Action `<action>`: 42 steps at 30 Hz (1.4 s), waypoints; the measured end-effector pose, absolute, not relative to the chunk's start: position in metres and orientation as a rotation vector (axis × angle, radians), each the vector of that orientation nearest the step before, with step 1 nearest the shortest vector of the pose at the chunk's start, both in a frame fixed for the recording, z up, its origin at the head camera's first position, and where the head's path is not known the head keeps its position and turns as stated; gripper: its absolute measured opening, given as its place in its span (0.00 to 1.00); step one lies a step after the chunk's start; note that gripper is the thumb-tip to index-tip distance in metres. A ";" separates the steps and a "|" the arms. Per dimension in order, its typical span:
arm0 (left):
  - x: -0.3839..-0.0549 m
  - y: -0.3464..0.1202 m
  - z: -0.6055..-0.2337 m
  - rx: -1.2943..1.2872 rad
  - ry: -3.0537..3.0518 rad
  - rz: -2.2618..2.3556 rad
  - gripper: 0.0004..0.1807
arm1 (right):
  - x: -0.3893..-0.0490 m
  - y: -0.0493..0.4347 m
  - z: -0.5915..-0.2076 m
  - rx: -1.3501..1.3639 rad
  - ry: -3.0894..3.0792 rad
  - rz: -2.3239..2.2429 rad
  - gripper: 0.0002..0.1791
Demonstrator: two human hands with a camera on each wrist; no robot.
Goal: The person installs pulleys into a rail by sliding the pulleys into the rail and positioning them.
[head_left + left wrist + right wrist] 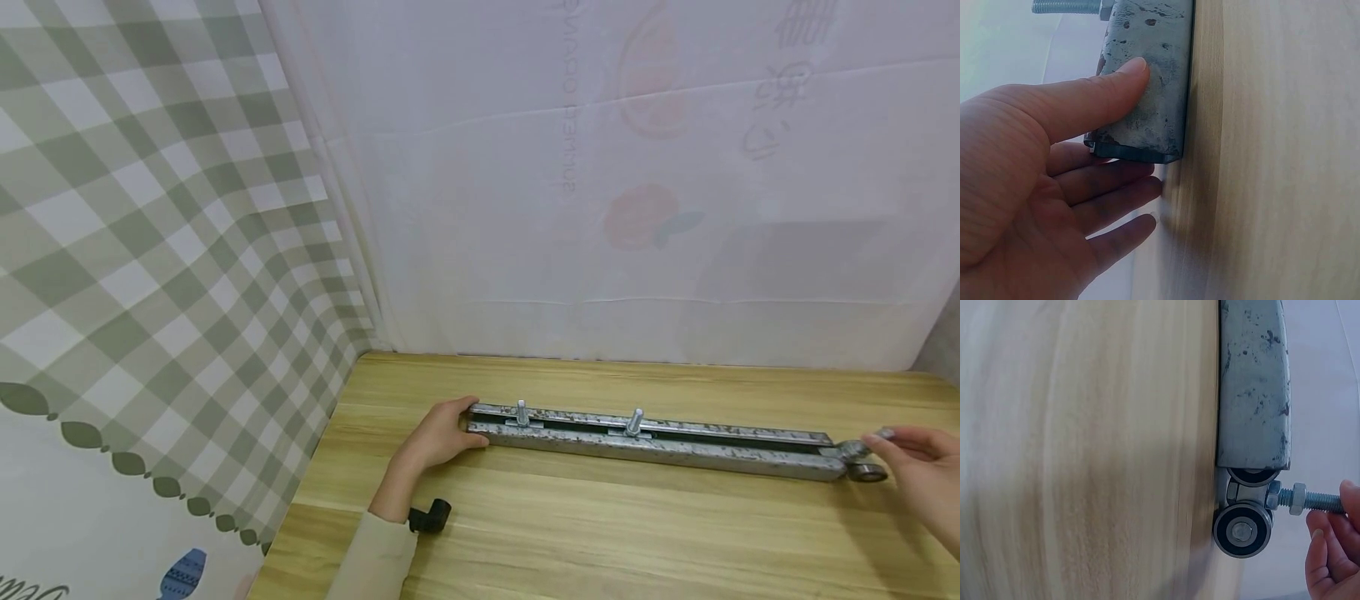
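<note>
A long metal channel rail (660, 446) with a slot along its top lies on the wooden table. My left hand (442, 433) grips its left end, thumb on the near side wall in the left wrist view. At the right end, my right hand (918, 467) pinches the threaded bolt (1322, 501) of a roller trolley. One pair of its wheels sits partly inside the rail's mouth; the outer wheel (1242, 530) is outside. Two bolts, a left one (522, 412) and a middle one (636, 422), stand up through the slot.
A black elbow-shaped piece (431, 517) lies on the table (600, 533) by the left forearm. White cloth (487, 208) hangs behind the table, and a green checked cloth (187, 225) hangs along the left side.
</note>
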State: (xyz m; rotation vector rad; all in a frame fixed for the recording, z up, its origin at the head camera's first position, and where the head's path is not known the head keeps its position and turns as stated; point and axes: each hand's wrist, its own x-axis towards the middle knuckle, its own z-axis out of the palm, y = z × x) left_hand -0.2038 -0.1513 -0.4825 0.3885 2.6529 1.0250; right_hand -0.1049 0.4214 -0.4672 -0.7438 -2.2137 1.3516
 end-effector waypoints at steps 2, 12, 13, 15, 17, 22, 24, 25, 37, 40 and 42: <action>-0.203 -0.151 -0.482 0.387 2.652 1.026 0.42 | -0.105 0.419 -0.466 -0.718 -2.252 1.310 0.19; -0.204 -0.152 -0.482 0.389 2.657 1.014 0.43 | -0.100 0.414 -0.463 -0.538 -2.415 1.196 0.08; -0.205 -0.152 -0.482 0.388 2.657 1.012 0.43 | -0.101 0.413 -0.463 -0.543 -2.436 1.169 0.14; -0.205 -0.152 -0.482 0.390 2.655 1.011 0.43 | -0.101 0.411 -0.462 -0.544 -2.469 1.124 0.21; -0.205 -0.152 -0.483 0.388 2.653 1.014 0.43 | -0.100 0.410 -0.462 -0.544 -2.492 1.099 0.22; -0.205 -0.152 -0.483 0.382 2.654 1.015 0.42 | -0.102 0.407 -0.461 -0.584 -2.540 1.027 0.23; -0.205 -0.152 -0.483 0.380 2.652 1.011 0.43 | -0.103 0.405 -0.460 -0.601 -2.576 0.999 0.23; -0.205 -0.152 -0.483 0.383 2.651 1.011 0.43 | -0.103 0.405 -0.460 -0.598 -2.592 0.985 0.23; -0.203 -0.152 -0.484 0.390 2.646 1.030 0.42 | -0.098 0.394 -0.456 -0.400 -2.666 0.848 0.23; -0.203 -0.152 -0.483 0.393 2.646 1.035 0.42 | -0.097 0.389 -0.454 -0.324 -2.665 0.837 0.22; -0.203 -0.152 -0.483 0.395 2.649 1.036 0.43 | -0.097 0.386 -0.454 -0.287 -2.650 0.830 0.20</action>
